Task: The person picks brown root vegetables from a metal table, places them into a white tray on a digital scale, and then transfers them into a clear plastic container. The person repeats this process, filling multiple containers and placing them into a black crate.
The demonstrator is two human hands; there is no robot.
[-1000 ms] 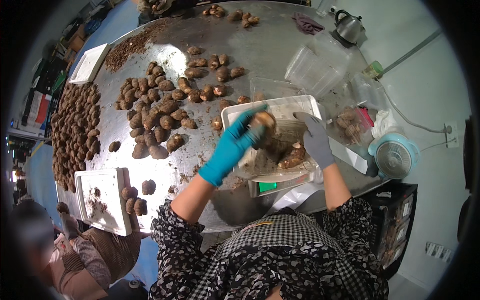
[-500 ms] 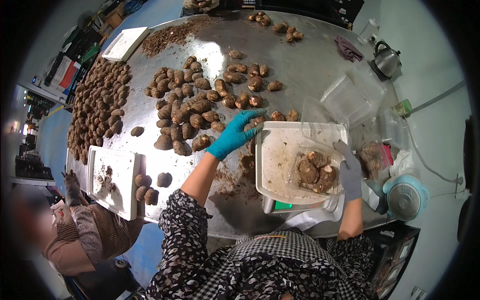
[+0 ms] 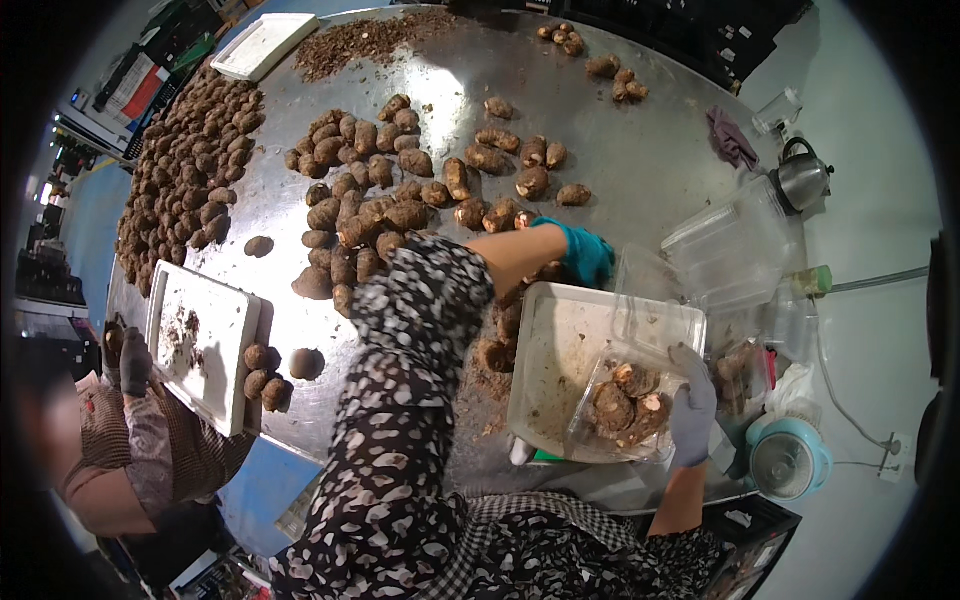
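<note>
My left hand [image 3: 588, 257], in a teal glove, reaches over the far side of a white tray [image 3: 518, 400], where taro corms lie. Its fingers point down and are partly hidden, so whether a corm is in them does not show. My right hand [image 3: 692, 408], in a grey glove, grips the right edge of a clear plastic box [image 3: 583, 440] inside the tray. Several brown taro corms [image 3: 614, 405] with pale cut ends fill the box. Its clear lid [image 3: 640, 300] stands raised at the back. Beneath the tray, a scale [image 3: 522, 452] shows partly.
Loose taro corms [image 3: 385, 215] cover the metal table's middle, with a larger heap [image 3: 190, 165] at left. Clear containers [image 3: 735, 245], a kettle [image 3: 803, 180] and a small fan [image 3: 785, 462] line the right side. A co-worker's gloved hand [image 3: 135, 362] is beside another white tray [image 3: 243, 345].
My left hand has moved right, from the tray's far left corner to beyond its back edge. My right hand stays at the box, which sits slightly lower in view. The whole view has shifted.
</note>
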